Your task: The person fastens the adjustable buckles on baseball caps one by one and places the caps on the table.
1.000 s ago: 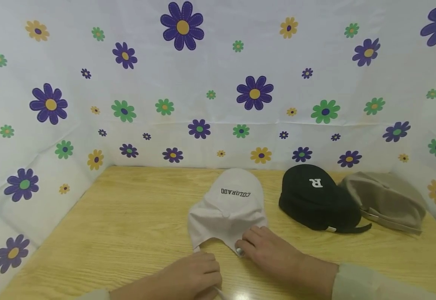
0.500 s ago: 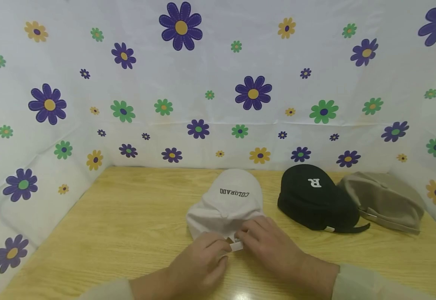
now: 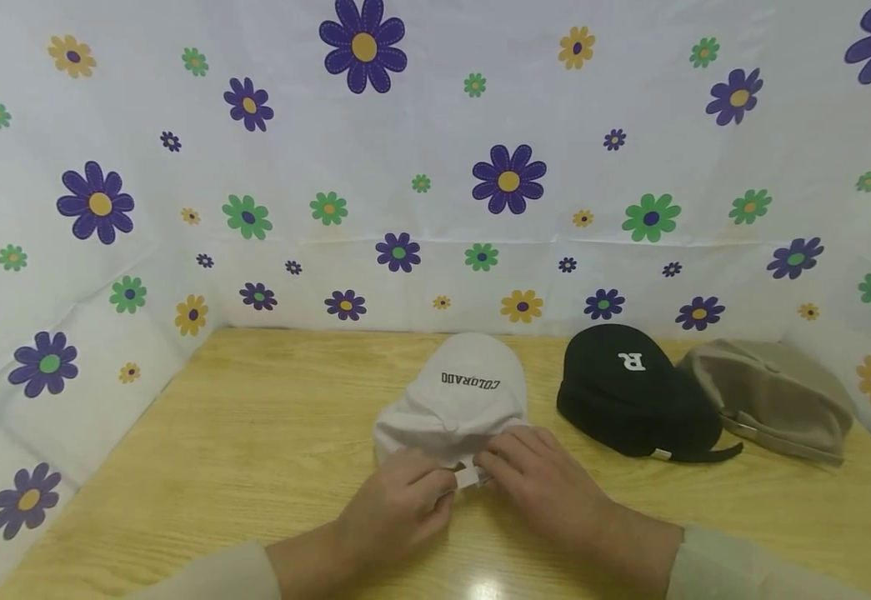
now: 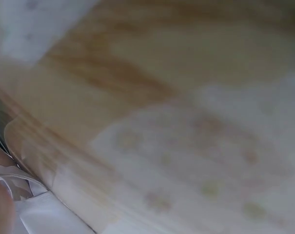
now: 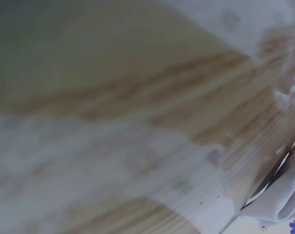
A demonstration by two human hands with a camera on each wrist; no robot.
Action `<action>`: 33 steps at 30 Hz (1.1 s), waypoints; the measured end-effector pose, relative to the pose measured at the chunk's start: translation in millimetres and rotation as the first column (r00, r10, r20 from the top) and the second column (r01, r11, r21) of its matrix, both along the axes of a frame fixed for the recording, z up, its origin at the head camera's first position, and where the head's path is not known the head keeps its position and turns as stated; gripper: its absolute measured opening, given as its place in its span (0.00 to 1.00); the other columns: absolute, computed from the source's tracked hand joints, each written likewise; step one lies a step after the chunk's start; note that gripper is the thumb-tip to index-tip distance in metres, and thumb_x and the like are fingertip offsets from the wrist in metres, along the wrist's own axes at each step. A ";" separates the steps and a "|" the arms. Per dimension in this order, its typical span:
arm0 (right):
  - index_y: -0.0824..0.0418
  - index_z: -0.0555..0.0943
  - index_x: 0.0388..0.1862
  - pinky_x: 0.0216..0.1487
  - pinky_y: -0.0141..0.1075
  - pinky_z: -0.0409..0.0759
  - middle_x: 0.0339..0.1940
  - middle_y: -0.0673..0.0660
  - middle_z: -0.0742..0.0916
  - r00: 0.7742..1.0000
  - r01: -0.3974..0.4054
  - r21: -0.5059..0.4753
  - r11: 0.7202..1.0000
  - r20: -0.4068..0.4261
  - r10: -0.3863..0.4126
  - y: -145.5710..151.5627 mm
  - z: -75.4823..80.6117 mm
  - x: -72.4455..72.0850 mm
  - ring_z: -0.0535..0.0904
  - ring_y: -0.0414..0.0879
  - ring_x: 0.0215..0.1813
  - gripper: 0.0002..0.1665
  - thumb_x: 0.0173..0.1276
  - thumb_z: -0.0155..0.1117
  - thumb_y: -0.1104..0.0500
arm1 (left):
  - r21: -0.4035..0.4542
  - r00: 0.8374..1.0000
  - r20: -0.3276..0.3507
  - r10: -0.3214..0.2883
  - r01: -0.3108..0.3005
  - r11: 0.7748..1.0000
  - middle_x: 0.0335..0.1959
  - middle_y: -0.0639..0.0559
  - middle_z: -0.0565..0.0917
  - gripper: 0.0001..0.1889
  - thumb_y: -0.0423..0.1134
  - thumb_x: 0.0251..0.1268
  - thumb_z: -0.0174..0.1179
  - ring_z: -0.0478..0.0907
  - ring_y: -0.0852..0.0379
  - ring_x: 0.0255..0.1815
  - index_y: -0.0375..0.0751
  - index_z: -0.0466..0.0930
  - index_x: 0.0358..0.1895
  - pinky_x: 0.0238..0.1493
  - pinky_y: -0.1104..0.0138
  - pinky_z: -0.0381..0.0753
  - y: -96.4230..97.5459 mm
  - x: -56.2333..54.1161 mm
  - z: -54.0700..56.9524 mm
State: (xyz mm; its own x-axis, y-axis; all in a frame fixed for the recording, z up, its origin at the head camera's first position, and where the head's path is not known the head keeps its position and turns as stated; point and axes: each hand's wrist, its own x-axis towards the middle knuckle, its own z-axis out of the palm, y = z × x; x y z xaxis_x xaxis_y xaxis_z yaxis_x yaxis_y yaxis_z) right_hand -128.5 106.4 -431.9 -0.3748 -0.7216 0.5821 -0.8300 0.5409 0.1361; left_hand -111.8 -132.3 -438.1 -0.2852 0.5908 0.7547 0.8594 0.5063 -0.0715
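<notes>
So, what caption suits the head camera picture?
Left hand and right hand at the strap of a pale cap, black cap and brown cap alongside.

Head view overlooks hands (image 3: 399, 502) (image 3: 543, 483); wrist views sit closer.

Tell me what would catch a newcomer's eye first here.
Likely the cloth first: its purple, green and orange flowers fill the background behind the table. Next, the pale cap lettered COLORADO, near the table's middle, with the left hand and right hand at its white strap. To its right sit a black cap with a white R and a brown cap.
</notes>
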 end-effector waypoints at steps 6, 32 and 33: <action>0.55 0.82 0.48 0.48 0.38 0.72 0.46 0.49 0.81 0.999 0.023 0.000 1.000 -0.039 -0.023 0.8 -0.6 -0.3 0.75 0.46 0.50 0.12 0.68 0.61 0.54 | 0.005 0.999 -0.029 -0.014 0.015 1.000 0.31 0.58 0.79 0.03 0.32 0.53 0.59 0.73 0.62 0.30 0.45 0.80 0.29 0.33 0.75 0.71 2.1 -4.0 1.3; 0.55 0.82 0.50 0.47 0.37 0.72 0.46 0.49 0.81 0.998 0.038 0.013 0.999 -0.044 -0.037 -1.4 0.5 1.0 0.75 0.45 0.50 0.16 0.77 0.51 0.49 | 0.003 0.996 -0.092 0.018 -0.018 1.000 0.30 0.58 0.81 0.04 0.33 0.57 0.57 0.75 0.61 0.31 0.45 0.80 0.29 0.37 0.70 0.73 4.8 -6.5 4.0; 0.55 0.82 0.50 0.47 0.38 0.71 0.46 0.49 0.81 0.998 0.042 0.013 0.999 -0.044 -0.042 -1.6 0.4 1.2 0.75 0.45 0.50 0.16 0.77 0.51 0.49 | -0.004 0.995 -0.097 0.023 -0.024 1.000 0.30 0.58 0.81 0.05 0.34 0.59 0.55 0.76 0.60 0.31 0.45 0.80 0.30 0.38 0.70 0.73 4.9 -6.7 3.7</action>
State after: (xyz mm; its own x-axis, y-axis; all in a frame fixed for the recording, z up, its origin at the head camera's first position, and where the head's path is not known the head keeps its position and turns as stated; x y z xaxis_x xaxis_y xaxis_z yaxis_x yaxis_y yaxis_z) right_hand -127.3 104.8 -431.4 -0.3795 -0.7139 0.5884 -0.7997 0.5730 0.1794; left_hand -118.6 -127.4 -434.4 -0.2245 0.5890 0.7763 0.8362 0.5255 -0.1568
